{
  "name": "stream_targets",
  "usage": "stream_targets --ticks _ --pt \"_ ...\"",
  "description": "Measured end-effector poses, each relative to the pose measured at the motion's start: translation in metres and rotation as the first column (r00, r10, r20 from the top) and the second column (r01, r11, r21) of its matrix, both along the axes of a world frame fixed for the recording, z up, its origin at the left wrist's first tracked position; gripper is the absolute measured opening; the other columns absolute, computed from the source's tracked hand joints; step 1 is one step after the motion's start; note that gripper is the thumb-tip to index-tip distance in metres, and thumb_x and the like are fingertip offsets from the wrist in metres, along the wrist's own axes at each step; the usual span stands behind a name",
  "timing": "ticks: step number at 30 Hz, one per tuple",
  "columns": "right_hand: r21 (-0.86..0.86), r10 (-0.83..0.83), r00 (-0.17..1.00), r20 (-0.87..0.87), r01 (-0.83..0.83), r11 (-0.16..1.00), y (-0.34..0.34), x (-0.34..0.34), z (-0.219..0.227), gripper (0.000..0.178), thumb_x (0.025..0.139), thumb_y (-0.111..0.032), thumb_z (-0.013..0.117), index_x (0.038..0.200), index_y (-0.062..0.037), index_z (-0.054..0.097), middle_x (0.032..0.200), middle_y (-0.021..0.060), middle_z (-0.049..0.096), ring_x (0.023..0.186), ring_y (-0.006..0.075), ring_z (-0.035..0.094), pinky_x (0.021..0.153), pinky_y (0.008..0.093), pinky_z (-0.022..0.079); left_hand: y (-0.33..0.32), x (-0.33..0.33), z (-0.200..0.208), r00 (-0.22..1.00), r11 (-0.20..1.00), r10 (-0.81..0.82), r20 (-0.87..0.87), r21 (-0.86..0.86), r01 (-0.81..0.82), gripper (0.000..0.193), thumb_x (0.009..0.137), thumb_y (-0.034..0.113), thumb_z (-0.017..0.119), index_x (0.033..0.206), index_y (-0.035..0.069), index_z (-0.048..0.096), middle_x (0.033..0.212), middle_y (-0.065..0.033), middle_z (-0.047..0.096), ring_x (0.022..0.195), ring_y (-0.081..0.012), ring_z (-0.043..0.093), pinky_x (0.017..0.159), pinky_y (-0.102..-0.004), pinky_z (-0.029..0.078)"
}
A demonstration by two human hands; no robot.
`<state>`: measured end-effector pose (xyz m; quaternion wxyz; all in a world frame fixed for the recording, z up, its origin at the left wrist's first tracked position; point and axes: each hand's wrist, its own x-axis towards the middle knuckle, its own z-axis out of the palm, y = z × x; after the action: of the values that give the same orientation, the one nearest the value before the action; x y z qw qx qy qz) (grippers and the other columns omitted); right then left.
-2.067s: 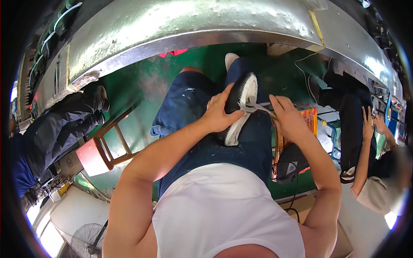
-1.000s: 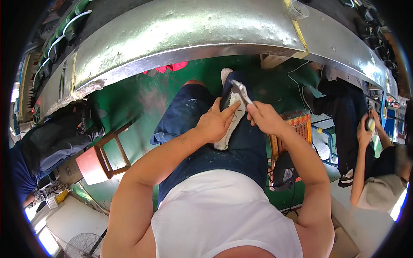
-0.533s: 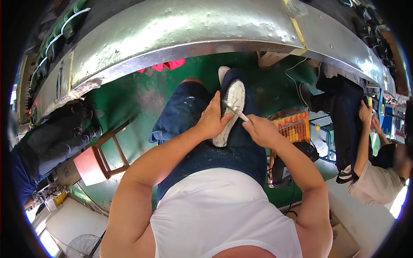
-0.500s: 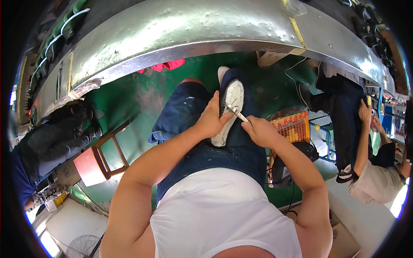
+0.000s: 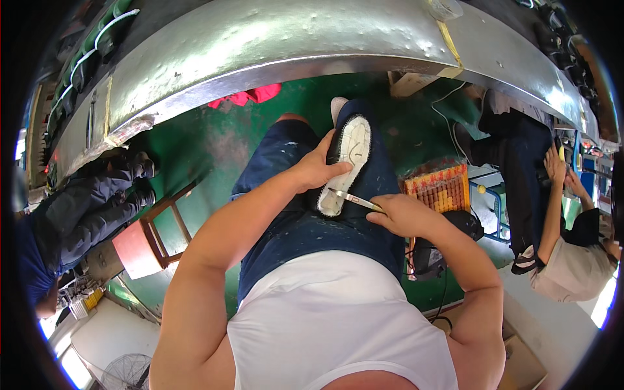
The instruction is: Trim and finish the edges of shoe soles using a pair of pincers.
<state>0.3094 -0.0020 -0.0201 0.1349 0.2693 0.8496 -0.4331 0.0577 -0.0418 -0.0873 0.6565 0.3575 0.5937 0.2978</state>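
Note:
Across my lap lies a shoe (image 5: 355, 144), sole side up, with a long white insole surface ringed by a dark stitched or pleated edge. My left hand (image 5: 316, 169) clasps its left side, the thumb resting on the white surface; the fingers underneath are hidden. In my right hand (image 5: 404, 215) is a slim silver hand tool (image 5: 354, 199) whose exact kind I cannot make out. Its tip rests on or just over the white surface near the shoe's lower end. A small dark curved mark or loose strip shows on the middle of the shoe.
A metal-covered bench (image 5: 273, 39) curves across the far side. Left of me stands a wooden stool (image 5: 140, 248); at my right are a beaded seat cover (image 5: 440, 188) and a black bag (image 5: 448, 244). One person (image 5: 565, 260) sits at the right, another (image 5: 91, 214) at the left.
The tool and my right hand have moved down, from the middle of the shoe towards its lower end. My left hand has shifted slightly left, its thumb still on the shoe.

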Motion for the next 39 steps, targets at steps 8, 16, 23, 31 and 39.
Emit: stream_targets --ticks 8,16,23,31,39 --pt "-0.219 0.014 0.982 0.19 0.028 0.975 0.01 0.025 -0.022 0.042 0.102 -0.042 0.046 0.101 -0.0027 0.063 0.088 0.0187 0.069 0.088 0.0386 0.067 0.078 0.0491 0.051 -0.068 0.004 -0.023 0.913 0.951 -0.244 -0.327 0.103 0.291 0.104 0.095 0.031 0.062 0.155 0.004 -0.019 0.162 -0.0292 -0.011 0.152 -0.0392 -0.01 0.122 -0.0419 0.004" --pt "-0.286 -0.4 0.91 -0.109 0.357 0.889 -0.005 0.01 0.0 0.037 0.103 -0.034 0.045 0.1 0.0005 0.06 0.086 0.0198 0.068 0.083 0.0353 0.068 0.075 0.0439 0.052 -0.06 0.011 -0.008 0.943 0.97 -0.139 -0.302 0.15 0.191 0.112 0.087 0.024 0.069 0.156 0.004 -0.017 0.162 -0.028 -0.004 0.152 -0.0392 -0.001 0.122 -0.0421 0.009" --pt "-0.055 -0.279 0.96 -0.02 0.278 0.959 0.0 0.013 -0.016 0.037 0.101 -0.036 0.049 0.107 -0.0017 0.061 0.092 0.0246 0.066 0.092 0.0444 0.064 0.08 0.0501 0.05 -0.034 0.003 -0.007 0.903 0.935 -0.117 -0.412 0.26 0.24 0.103 0.084 0.029 0.074 0.155 -0.003 0.007 0.155 -0.0295 0.026 0.146 -0.0385 0.027 0.119 -0.0389 0.024" --pt "0.195 -0.428 0.798 -0.423 0.542 0.818 0.077 -0.008 0.032 0.032 0.099 -0.03 0.055 0.113 -0.0023 0.062 0.085 0.019 0.066 0.08 0.0386 0.066 0.071 0.0418 0.051 -0.012 -0.017 0.046 0.841 0.902 0.374 0.392 0.056 -0.427 0.07 0.098 0.037 0.063 0.146 -0.006 0.035 0.131 -0.0195 0.058 0.112 -0.0243 0.063 0.094 -0.0361 0.053" --pt "0.791 0.011 0.869 -0.494 0.444 0.42 0.174 -0.094 0.059 0.034 0.096 -0.033 0.06 0.114 -0.0044 0.061 0.097 0.0161 0.065 0.087 0.0389 0.061 0.076 0.0483 0.045 0.004 -0.045 0.138 0.447 0.835 0.321 0.835 -0.027 -0.55 0.069 0.103 0.059 0.031 0.146 0.006 0.045 0.135 -0.0196 0.057 0.122 -0.037 0.057 0.098 -0.0539 0.05"
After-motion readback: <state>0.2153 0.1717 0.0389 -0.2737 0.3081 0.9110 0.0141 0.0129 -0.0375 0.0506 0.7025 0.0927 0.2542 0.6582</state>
